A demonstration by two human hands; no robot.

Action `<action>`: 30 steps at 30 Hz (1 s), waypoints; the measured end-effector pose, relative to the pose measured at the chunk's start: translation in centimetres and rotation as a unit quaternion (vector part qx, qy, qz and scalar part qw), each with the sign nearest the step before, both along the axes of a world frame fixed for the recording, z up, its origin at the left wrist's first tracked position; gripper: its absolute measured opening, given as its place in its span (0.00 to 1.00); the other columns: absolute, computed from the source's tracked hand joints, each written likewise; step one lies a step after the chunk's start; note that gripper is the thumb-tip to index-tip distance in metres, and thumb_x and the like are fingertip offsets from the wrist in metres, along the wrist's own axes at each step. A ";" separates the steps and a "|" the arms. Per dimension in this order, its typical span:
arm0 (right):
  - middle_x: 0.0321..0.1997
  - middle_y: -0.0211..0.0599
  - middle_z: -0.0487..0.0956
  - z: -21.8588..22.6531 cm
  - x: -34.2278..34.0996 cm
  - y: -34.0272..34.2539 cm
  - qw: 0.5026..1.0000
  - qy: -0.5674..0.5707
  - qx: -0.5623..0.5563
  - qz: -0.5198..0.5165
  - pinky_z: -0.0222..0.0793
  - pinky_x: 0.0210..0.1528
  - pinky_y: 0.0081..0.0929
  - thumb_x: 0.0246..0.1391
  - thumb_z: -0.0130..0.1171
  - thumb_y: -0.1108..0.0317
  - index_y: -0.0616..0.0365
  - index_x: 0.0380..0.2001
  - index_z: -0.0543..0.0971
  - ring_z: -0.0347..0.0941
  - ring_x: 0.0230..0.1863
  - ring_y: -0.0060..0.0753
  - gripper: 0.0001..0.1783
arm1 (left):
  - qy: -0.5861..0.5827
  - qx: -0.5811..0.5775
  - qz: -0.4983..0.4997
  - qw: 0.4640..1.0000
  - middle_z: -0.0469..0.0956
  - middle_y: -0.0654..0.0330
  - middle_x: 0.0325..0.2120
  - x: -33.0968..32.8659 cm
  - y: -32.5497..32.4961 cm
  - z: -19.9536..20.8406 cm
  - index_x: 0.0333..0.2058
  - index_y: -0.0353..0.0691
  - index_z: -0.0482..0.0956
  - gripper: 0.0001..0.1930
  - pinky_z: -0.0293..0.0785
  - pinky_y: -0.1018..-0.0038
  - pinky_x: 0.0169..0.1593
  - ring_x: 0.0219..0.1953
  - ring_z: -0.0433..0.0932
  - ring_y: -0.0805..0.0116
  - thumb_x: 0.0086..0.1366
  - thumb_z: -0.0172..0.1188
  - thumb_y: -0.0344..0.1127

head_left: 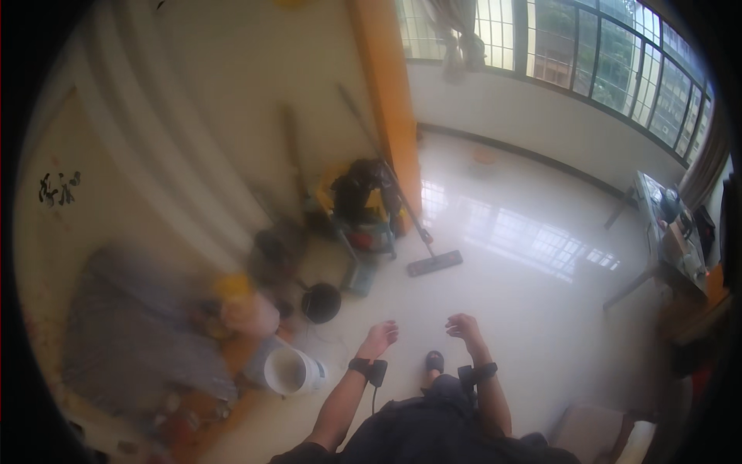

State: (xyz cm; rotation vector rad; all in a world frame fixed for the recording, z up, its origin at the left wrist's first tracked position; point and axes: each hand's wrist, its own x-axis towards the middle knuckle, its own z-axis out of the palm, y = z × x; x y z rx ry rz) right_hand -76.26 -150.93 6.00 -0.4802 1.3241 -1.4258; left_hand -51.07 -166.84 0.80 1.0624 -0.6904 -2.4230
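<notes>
1. I see my left hand (380, 338) held out over the floor (525, 309), fingers loosely curled and holding nothing; a dark strap with a small box sits on its wrist.
2. My right hand (464, 326) hangs just beside it, a short gap between the two, fingers also slack and parted, gripping nothing (the same kind of dark strap circles that wrist).
3. Below and between the hands I see one foot in a dark sandal (434, 361) on the pale, glossy tiles.
4. The nearest thing to my left hand is a white bucket (292, 370), lying tilted on its side, its open mouth turned towards the camera, the inside pale and plain. It lies to the left of the hand, apart from it.
5. Beyond the bucket sits a small black pot (321, 302), round and dark, on the floor near a blurred heap of yellow and pink things.
6. A flat mop (434, 263) rests farther ahead, its grey head flat on the tiles and its long handle leaning up towards an orange pillar (390, 100).
7. At the right edge stands a worktop (665, 232) crowded with small things (too blurred to tell apart).
8. A grey cloth (131, 332) spreads over the left side.
</notes>
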 end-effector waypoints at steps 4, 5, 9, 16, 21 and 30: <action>0.30 0.37 0.79 1.9 -2.4 -8.2 0.999 0.017 -0.023 0.028 0.71 0.35 0.23 0.51 0.49 0.64 0.61 0.37 0.76 0.76 0.30 0.30 0.14 | -0.023 -0.077 0.058 0.995 0.76 0.60 0.29 -3.2 -6.5 2.5 0.40 0.39 0.72 0.09 0.73 0.72 0.39 0.33 0.76 0.68 0.61 0.49 0.31; 0.30 0.38 0.79 2.3 -2.6 -10.3 0.998 0.015 -0.034 0.050 0.71 0.35 0.23 0.51 0.49 0.64 0.62 0.36 0.76 0.76 0.30 0.30 0.14 | -0.017 -0.090 0.060 0.994 0.77 0.60 0.28 -3.7 -8.1 2.9 0.40 0.39 0.73 0.09 0.73 0.72 0.38 0.32 0.76 0.67 0.60 0.50 0.31; 0.30 0.39 0.79 2.2 -4.5 -16.7 0.991 0.024 -0.021 0.127 0.72 0.34 0.24 0.52 0.49 0.65 0.63 0.36 0.76 0.77 0.29 0.31 0.14 | 0.016 -0.054 0.088 0.995 0.77 0.60 0.30 -4.6 -11.1 2.2 0.40 0.40 0.73 0.09 0.73 0.71 0.38 0.33 0.76 0.66 0.61 0.50 0.31; 0.34 0.40 0.79 2.1 -5.2 -25.4 0.978 0.047 0.034 0.199 0.72 0.33 0.23 0.52 0.49 0.66 0.64 0.37 0.77 0.78 0.29 0.30 0.14 | -0.008 0.091 0.165 0.982 0.77 0.58 0.32 -0.7 -16.1 -4.7 0.41 0.40 0.73 0.10 0.74 0.66 0.41 0.35 0.76 0.61 0.60 0.50 0.32; 0.36 0.39 0.78 -0.1 -5.5 -34.8 0.971 0.095 0.083 0.201 0.71 0.32 0.23 0.52 0.51 0.65 0.63 0.38 0.76 0.78 0.27 0.29 0.15 | 0.019 0.089 0.162 0.983 0.77 0.58 0.35 -0.7 -25.7 -6.3 0.41 0.41 0.71 0.10 0.72 0.66 0.44 0.39 0.76 0.60 0.60 0.51 0.33; 0.47 0.45 0.72 -6.1 2.6 -60.0 0.956 0.170 0.086 0.221 0.73 0.33 0.28 0.40 0.55 0.71 0.55 0.53 0.71 0.77 0.32 0.32 0.30 | -0.041 -0.158 0.218 0.962 0.65 0.53 0.50 -1.6 -46.0 -15.0 0.60 0.39 0.55 0.27 0.74 0.63 0.44 0.45 0.75 0.54 0.65 0.50 0.41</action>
